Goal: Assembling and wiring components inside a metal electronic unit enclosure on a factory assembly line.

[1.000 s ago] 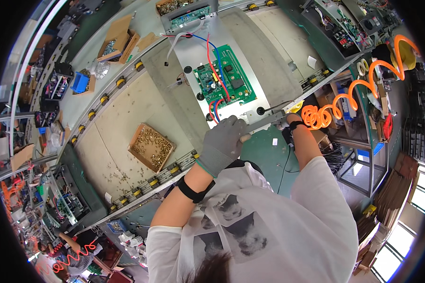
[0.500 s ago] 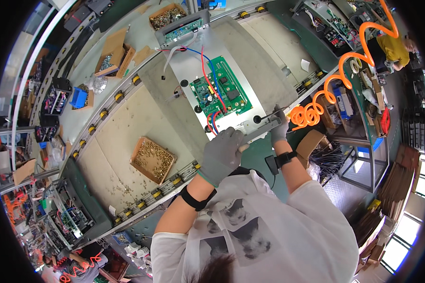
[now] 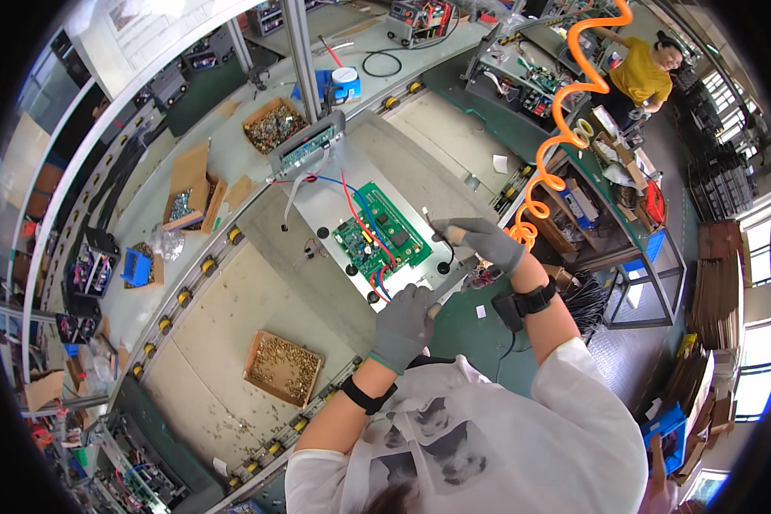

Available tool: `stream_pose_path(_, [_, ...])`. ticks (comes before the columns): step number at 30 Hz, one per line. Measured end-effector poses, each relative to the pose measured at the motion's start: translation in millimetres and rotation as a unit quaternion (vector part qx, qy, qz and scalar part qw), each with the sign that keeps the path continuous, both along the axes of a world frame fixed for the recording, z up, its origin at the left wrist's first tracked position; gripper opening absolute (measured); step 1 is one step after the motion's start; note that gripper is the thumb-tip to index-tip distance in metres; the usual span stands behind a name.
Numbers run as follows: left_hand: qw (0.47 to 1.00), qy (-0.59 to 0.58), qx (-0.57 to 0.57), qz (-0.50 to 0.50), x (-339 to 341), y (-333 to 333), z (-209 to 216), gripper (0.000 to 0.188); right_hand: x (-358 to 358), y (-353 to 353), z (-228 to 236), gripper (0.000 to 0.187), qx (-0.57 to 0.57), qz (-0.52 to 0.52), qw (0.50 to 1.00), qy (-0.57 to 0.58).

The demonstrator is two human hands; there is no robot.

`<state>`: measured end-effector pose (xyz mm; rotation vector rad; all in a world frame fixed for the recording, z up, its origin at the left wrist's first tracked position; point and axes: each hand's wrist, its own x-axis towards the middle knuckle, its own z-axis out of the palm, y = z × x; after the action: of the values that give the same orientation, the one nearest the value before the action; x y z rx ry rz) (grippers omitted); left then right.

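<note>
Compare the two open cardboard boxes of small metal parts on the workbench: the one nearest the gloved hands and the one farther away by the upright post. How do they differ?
The near box is shallow and tray-like and holds brass-coloured pieces, with loose ones scattered around it; the far box looks deeper and holds duller, mixed-coloured pieces. The near box lies closer to the left hand; the far box sits beyond the green circuit board. Both are open brown cardboard.

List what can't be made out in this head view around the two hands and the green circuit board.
- Right hand: what its gloved fingers hold is mostly covered; only a pale end shows.
- Left hand: the tool's tip is hidden behind the palm.
- Green circuit board: its parts are too small to identify, and red and blue wires cross it.
- Cardboard box of small brass-coloured parts: pieces too small to tell their kind.
</note>
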<state>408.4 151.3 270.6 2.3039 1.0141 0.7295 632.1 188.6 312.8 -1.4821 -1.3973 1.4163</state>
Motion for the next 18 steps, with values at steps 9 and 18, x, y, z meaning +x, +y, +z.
stream_pose_path(9, [0.999, 0.004, -0.031, -0.040, -1, 2, -5, 0.024, -43, -1, -7, 0.035, 0.014, -0.014, 0.961, -0.277])
stream_pose_path(18, [0.978, -0.048, -0.182, -0.085, -12, 30, 15, 0.034, -53, -5, 0, 0.027, 0.075, -0.058, 0.956, -0.277])
